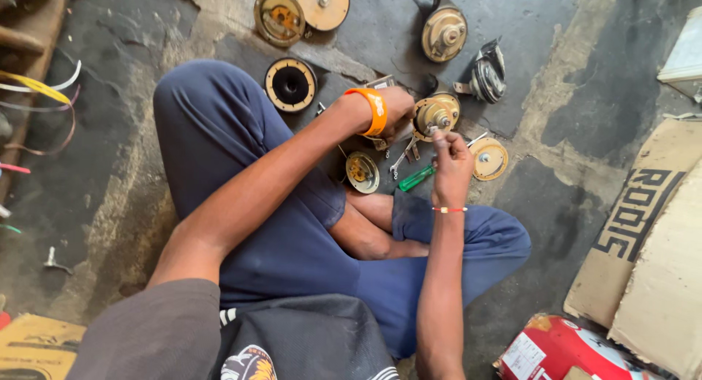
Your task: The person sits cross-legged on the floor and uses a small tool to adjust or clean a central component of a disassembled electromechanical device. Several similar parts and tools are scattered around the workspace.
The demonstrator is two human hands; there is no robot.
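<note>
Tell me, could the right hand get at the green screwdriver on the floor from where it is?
Probably yes. The green screwdriver lies on the bare floor just beside the right hand, with nothing over its handle. The left hand is busy steadying the round part, well clear.

We see soft, even daylight, brighter toward the upper right where the concrete floor (563,80) looks pale. Shadows stay faint and short under the round metal parts (444,33). Metal faces carry a mild sheen (no harsh glare). Focus holds sharp mid-frame; the edges bend and stretch slightly, wide-lens style.
</note>
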